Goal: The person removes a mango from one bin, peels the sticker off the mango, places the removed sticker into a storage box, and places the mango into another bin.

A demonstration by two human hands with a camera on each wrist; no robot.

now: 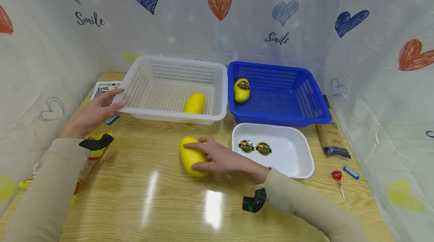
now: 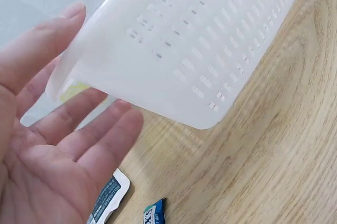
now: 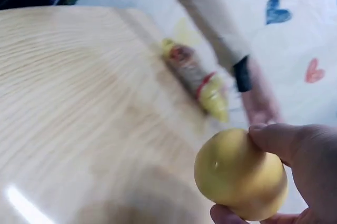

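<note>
Nearest me, in front of the white perforated basket (image 1: 162,115) and apart from it, is a yellow mango (image 1: 188,159). My right hand (image 1: 217,155) grasps it from the side, thumb and fingers spread around the skin; I can't tell whether it rests on the surface (image 1: 135,200) or hangs just above. At much the same depth, in front of the basket's left end, lies a red-and-yellow snack bag (image 3: 195,76).

Nearer me than the basket, off its right front corner, sits a white tray (image 1: 289,155) with two round stickers (image 1: 255,147) on its floor. My left hand (image 1: 96,112) holds the basket's left rim, thumb on one side and fingers tucked under the lip. Inside, toward the front right, lies a second mango (image 1: 194,102). Just to the basket's right, the blue basket (image 1: 281,118) holds a third mango (image 1: 241,95), this one wearing a sticker.

I judge the step in hand to be securing the mango under my right hand. The next move calls for a wrap firm enough for smooth, slippery-looking skin, a lift that clears the rim, and my left hand keeping the white basket steady.
</note>
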